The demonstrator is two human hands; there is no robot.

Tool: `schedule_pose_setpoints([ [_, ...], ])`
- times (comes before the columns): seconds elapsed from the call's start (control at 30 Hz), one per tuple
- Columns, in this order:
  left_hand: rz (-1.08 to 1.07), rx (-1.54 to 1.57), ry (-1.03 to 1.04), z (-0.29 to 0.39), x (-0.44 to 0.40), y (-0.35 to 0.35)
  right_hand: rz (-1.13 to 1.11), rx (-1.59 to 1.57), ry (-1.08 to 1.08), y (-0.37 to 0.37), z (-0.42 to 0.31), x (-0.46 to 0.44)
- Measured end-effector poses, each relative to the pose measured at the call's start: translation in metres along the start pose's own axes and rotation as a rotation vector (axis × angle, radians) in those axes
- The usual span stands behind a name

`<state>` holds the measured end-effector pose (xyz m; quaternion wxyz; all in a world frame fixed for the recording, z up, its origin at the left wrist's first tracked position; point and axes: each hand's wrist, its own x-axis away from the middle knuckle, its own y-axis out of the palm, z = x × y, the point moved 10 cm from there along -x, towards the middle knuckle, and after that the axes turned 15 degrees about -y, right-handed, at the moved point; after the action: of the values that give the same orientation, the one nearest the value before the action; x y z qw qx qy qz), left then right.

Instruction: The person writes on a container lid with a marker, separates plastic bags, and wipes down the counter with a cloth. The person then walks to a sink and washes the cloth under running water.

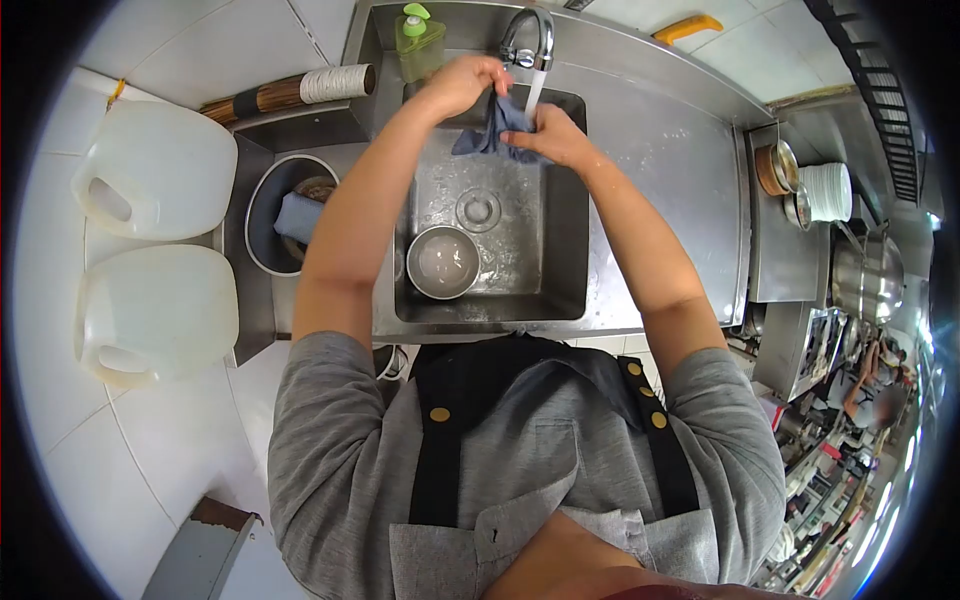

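Observation:
A wet blue-grey cloth (490, 138) hangs between my two hands over the back of the sink. My left hand (468, 84) pinches its upper end, just left of the faucet (545, 40). Lower and to the right, my right hand (556, 136) grips the cloth's other side, thumb lying across it. Water runs from the faucet in a white stream that falls beside my right hand. In the front left of the steel sink (560, 290) sits a round bowl (443, 262) with some water in it, apart from both hands.
A green soap bottle (418, 48) stands behind the sink. To the left are a bundled stick brush (290, 92), a pot (268, 225) with a cloth inside, and two plastic jugs (160, 305). An orange-handled tool (688, 28) lies behind the counter; plates (830, 192) are stacked right.

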<state>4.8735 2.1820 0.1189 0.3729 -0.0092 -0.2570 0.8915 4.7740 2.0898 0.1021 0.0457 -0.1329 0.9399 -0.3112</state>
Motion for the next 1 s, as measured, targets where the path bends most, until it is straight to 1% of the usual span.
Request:
schedule_pose_setpoints([
  [0.03, -0.084, 0.366, 0.035, 0.009, -0.004, -0.001, -0.003, 0.008, -0.004, -0.003, 0.001, -0.002],
  [0.07, -0.037, 0.479, 0.017, 0.01, -0.004, 0.001, -0.002, -0.026, 0.103, -0.004, 0.014, -0.002],
  [0.1, -0.03, 0.483, 0.026, 0.018, 0.002, 0.013, -0.001, -0.057, 0.208, -0.006, 0.03, 0.0],
  [0.13, -0.044, 0.588, -0.004, 0.017, 0.004, 0.028, 0.15, -0.23, 0.136, -0.011, 0.047, -0.003],
  [0.17, -0.059, 0.693, -0.034, 0.014, 0.006, 0.042, 0.144, -0.221, 0.127, -0.016, 0.045, -0.005],
  [0.23, -0.138, 0.712, -0.03, 0.01, 0.012, 0.075, 0.228, -0.596, 0.131, -0.014, 0.04, 0.0],
  [0.27, -0.137, 0.764, -0.09, -0.01, 0.011, 0.092, 0.19, -0.598, 0.119, -0.017, 0.017, 0.003],
  [0.3, -0.137, 0.815, -0.15, -0.026, 0.011, 0.107, 0.189, -0.594, 0.112, -0.02, 0.015, 0.004],
  [0.33, -0.069, 0.844, -0.284, -0.04, 0.024, 0.116, 0.211, -0.582, 0.175, -0.026, 0.023, 0.009],
  [0.37, -0.033, 0.857, -0.348, -0.053, 0.027, 0.121, 0.234, -0.567, 0.238, -0.03, 0.029, 0.015],
  [0.4, 0.004, 0.873, -0.412, -0.065, 0.03, 0.127, 0.311, -0.563, 0.213, -0.041, 0.009, 0.021],
  [0.43, -0.072, 0.761, -0.412, -0.081, 0.025, 0.144, 0.308, -0.559, 0.211, -0.044, 0.0, 0.026],
  [0.47, -0.147, 0.65, -0.412, -0.097, 0.022, 0.161, 0.354, -0.684, 0.148, -0.05, -0.009, 0.029],
  [0.5, -0.143, 0.653, -0.408, -0.112, 0.017, 0.169, 0.398, -0.808, 0.083, -0.057, -0.017, 0.032],
  [0.53, -0.153, 0.756, -0.402, -0.122, 0.014, 0.176, 0.436, -0.897, 0.041, -0.062, -0.023, 0.036],
  [0.57, -0.163, 0.859, -0.395, -0.131, 0.009, 0.182, 0.433, -0.895, 0.04, -0.061, -0.02, 0.037],
  [0.6, -0.107, 1.073, -0.385, -0.13, 0.005, 0.173, 0.498, -1.017, 0.071, -0.057, -0.007, 0.041],
  [0.63, -0.106, 1.075, -0.386, -0.118, 0.004, 0.167, 0.564, -1.139, 0.105, -0.049, 0.008, 0.046],
  [0.67, -0.095, 1.334, -0.425, -0.106, 0.004, 0.159, 0.534, -1.225, 0.221, -0.022, 0.034, 0.045],
  [0.7, -0.08, 1.592, -0.46, -0.1, 0.001, 0.157, 0.53, -1.227, 0.22, -0.012, 0.035, 0.041],
  [0.73, -0.028, 1.606, -0.42, -0.093, -0.004, 0.152, 0.492, -1.393, 0.319, 0.012, 0.035, 0.04],
  [0.77, -0.023, 1.606, -0.419, -0.083, -0.007, 0.157, 0.447, -1.556, 0.418, 0.034, 0.034, 0.038],
  [0.8, 0.104, 1.36, -0.346, -0.064, -0.002, 0.145, 0.5, -1.623, 0.491, 0.051, 0.068, 0.028],
  [0.83, 0.219, 1.11, -0.276, -0.043, 0.008, 0.132, 0.498, -1.626, 0.495, 0.058, 0.094, 0.022],
  [0.9, 0.494, 0.562, 0.039, 0.017, 0.043, 0.102, 0.398, -1.804, 0.357, 0.07, 0.124, 0.011],
  [0.93, 0.613, 0.335, 0.231, 0.043, 0.06, 0.101, 0.252, -1.897, 0.067, 0.072, 0.108, -0.002],
  [0.97, 0.617, 0.334, 0.229, 0.054, 0.072, 0.105, 0.095, -1.971, -0.226, 0.072, 0.091, -0.006],
  [1.0, 0.645, 0.234, 0.225, 0.074, 0.091, 0.107, 0.039, -1.983, -0.209, 0.074, 0.084, -0.011],
])
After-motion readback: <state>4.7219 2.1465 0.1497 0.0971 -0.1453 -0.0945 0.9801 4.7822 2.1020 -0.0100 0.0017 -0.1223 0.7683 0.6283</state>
